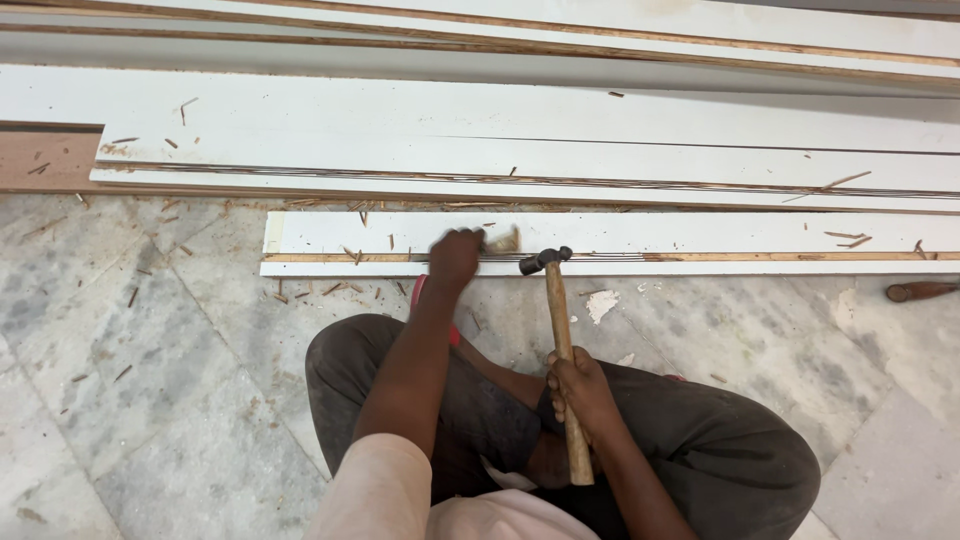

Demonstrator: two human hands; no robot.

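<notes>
My right hand (578,388) grips the wooden handle of a hammer (560,330), whose dark metal head hovers at the front edge of a white laminated board (700,232) lying on the floor. My left hand (455,258) rests on that board's edge, closed around a small wooden-handled tool (503,241), apparently a chisel, set against the board's brown plywood edge. Both hands work in front of my bent knees in dark trousers.
More long white boards (500,130) are stacked behind, with brown edges showing. Wood chips and splinters (330,290) litter the grey marble floor (150,380). A brown wooden tool handle (920,291) lies at the right. A white scrap (601,305) sits near the hammer.
</notes>
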